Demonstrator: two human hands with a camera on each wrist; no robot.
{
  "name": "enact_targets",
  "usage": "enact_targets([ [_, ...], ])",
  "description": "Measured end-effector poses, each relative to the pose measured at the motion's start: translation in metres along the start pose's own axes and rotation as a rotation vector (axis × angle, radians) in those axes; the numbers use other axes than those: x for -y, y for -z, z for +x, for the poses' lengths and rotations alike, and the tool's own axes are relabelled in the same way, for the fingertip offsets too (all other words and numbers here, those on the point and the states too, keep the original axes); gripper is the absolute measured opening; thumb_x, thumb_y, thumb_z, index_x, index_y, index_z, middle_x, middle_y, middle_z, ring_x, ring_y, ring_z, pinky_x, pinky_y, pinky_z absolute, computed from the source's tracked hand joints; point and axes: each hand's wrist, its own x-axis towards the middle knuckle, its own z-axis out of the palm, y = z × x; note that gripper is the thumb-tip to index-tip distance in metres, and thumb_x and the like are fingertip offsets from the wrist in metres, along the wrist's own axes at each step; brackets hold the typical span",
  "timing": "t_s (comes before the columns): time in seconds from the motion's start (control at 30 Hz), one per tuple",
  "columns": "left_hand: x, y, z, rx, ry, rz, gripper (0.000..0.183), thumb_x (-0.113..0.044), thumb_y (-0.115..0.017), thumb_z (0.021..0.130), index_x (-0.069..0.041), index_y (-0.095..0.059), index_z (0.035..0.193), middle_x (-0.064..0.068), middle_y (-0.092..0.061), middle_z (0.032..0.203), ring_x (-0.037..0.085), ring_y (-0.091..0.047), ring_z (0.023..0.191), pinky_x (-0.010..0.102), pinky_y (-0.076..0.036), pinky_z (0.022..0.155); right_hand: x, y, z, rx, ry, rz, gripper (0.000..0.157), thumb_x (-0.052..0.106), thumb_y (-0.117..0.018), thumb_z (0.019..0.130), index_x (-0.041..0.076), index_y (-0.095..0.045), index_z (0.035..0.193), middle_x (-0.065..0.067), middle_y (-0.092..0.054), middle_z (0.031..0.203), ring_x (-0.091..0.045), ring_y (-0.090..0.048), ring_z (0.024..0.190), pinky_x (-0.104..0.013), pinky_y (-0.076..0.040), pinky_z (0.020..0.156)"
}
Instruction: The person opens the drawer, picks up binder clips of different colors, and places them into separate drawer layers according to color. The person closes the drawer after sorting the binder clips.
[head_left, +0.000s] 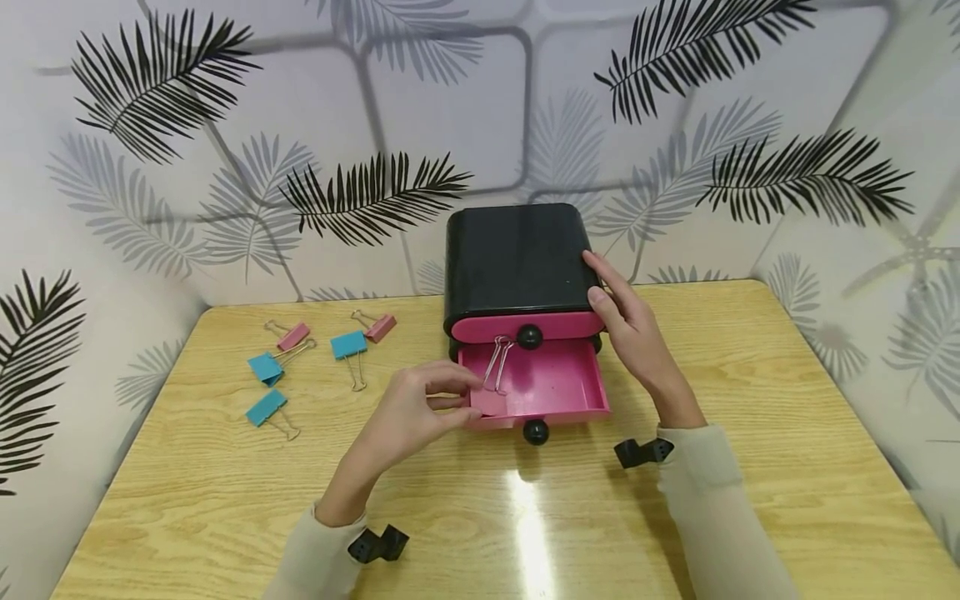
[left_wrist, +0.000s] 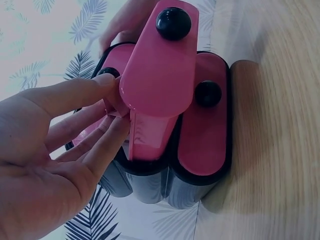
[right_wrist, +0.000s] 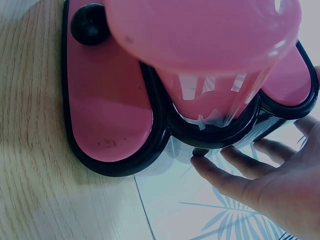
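The worktop (head_left: 637,533) bears a black cabinet (head_left: 517,258) beyond the fingers, its open pink drawer (head_left: 555,383) just beneath the left ones. To do this well, the right hand (head_left: 633,333), fingers loosely extended against the cabinet's side, should steady it while the left hand (head_left: 416,412) lowers gently, wire handles kept clear of the cabinet's face. The pink clip (head_left: 489,403) is pinched between left thumb and fingers, its handles reaching away past the fingertips.

Pink drawer (head_left: 558,379) being framed by black cabinet (head_left: 517,258)
The yellow-grained table (head_left: 187,500) is being dotted, toward its back-left corner, by blue and pink clips (head_left: 348,344).
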Motion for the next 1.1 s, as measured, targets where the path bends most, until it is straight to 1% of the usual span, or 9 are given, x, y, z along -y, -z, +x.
enact_targets([
  [0.1,0.0,0.0,0.0,0.0,0.011,-0.005,0.027,0.004,-0.081,0.085,-0.001,-0.077,0.111,0.008,-0.07,0.108,0.023,-0.071,0.098,0.033,-0.061,0.082,-0.001,0.0,0.0,-0.002,0.002,-0.003,0.051,0.023,-0.046,0.111,0.027,-0.037,0.16,0.004,-0.025,0.168,-0.022,-0.034,0.149,-0.017,-0.044,0.101],
  [0.23,0.001,-0.002,0.001,-0.023,0.019,-0.043,0.028,0.003,-0.083,0.083,-0.003,-0.077,0.109,0.008,-0.071,0.108,0.023,-0.072,0.097,0.032,-0.061,0.083,0.0,0.001,-0.002,-0.004,0.006,0.004,0.051,0.022,-0.046,0.111,0.026,-0.037,0.161,0.003,-0.026,0.168,-0.022,-0.035,0.149,-0.016,-0.045,0.099],
  [0.4,0.002,-0.007,0.001,-0.05,0.034,-0.073,0.028,0.0,-0.085,0.082,-0.004,-0.078,0.109,0.009,-0.072,0.109,0.022,-0.073,0.096,0.036,-0.062,0.083,-0.001,0.001,-0.003,-0.002,0.008,0.012,0.05,0.023,-0.046,0.111,0.028,-0.038,0.16,0.004,-0.025,0.168,-0.022,-0.036,0.148,-0.017,-0.048,0.097],
  [0.5,0.0,-0.009,0.0,-0.057,0.042,-0.071,0.028,0.001,-0.085,0.083,-0.003,-0.077,0.11,0.009,-0.071,0.109,0.023,-0.073,0.096,0.037,-0.062,0.084,-0.002,0.0,-0.002,-0.003,0.012,0.004,0.05,0.024,-0.046,0.111,0.029,-0.038,0.16,0.004,-0.025,0.168,-0.021,-0.035,0.149,-0.019,-0.046,0.102],
  [0.63,-0.003,-0.014,0.0,-0.058,0.023,-0.032,0.028,0.005,-0.082,0.083,-0.001,-0.077,0.11,0.011,-0.07,0.108,0.025,-0.072,0.097,0.031,-0.061,0.082,-0.004,0.0,-0.001,-0.007,0.014,-0.008,0.049,0.026,-0.047,0.111,0.03,-0.04,0.159,0.004,-0.026,0.168,-0.018,-0.033,0.15,-0.022,-0.042,0.108],
  [0.83,-0.009,-0.02,0.0,-0.049,-0.057,0.161,0.027,0.005,-0.08,0.085,0.001,-0.076,0.112,0.009,-0.072,0.11,0.021,-0.073,0.096,0.025,-0.06,0.079,-0.004,-0.001,0.001,-0.014,0.021,-0.023,0.05,0.026,-0.047,0.11,0.029,-0.04,0.159,0.004,-0.028,0.167,-0.016,-0.031,0.151,-0.037,-0.035,0.118],
  [0.9,-0.01,-0.021,0.0,-0.043,-0.085,0.203,0.027,0.003,-0.081,0.085,0.001,-0.076,0.112,0.009,-0.072,0.111,0.02,-0.073,0.095,0.024,-0.06,0.08,-0.003,0.0,0.002,-0.019,0.023,-0.028,0.049,0.026,-0.047,0.11,0.029,-0.04,0.159,0.004,-0.029,0.166,-0.016,-0.03,0.151,-0.043,-0.033,0.12],
  [0.97,-0.011,-0.02,0.001,-0.032,-0.099,0.207,0.027,0.001,-0.081,0.086,0.001,-0.076,0.113,0.01,-0.073,0.111,0.019,-0.073,0.094,0.024,-0.06,0.08,-0.003,0.0,0.002,-0.021,0.022,-0.028,0.05,0.026,-0.047,0.11,0.028,-0.04,0.159,0.004,-0.029,0.166,-0.017,-0.03,0.151,-0.046,-0.032,0.12],
  [1.1,-0.008,-0.018,0.003,-0.011,-0.108,0.164,0.026,0.001,-0.081,0.087,0.002,-0.076,0.113,0.01,-0.074,0.11,0.02,-0.073,0.095,0.022,-0.06,0.079,-0.002,-0.001,0.0,-0.023,0.02,-0.021,0.05,0.026,-0.048,0.11,0.028,-0.04,0.159,0.005,-0.03,0.166,-0.016,-0.031,0.151,-0.045,-0.033,0.12],
])
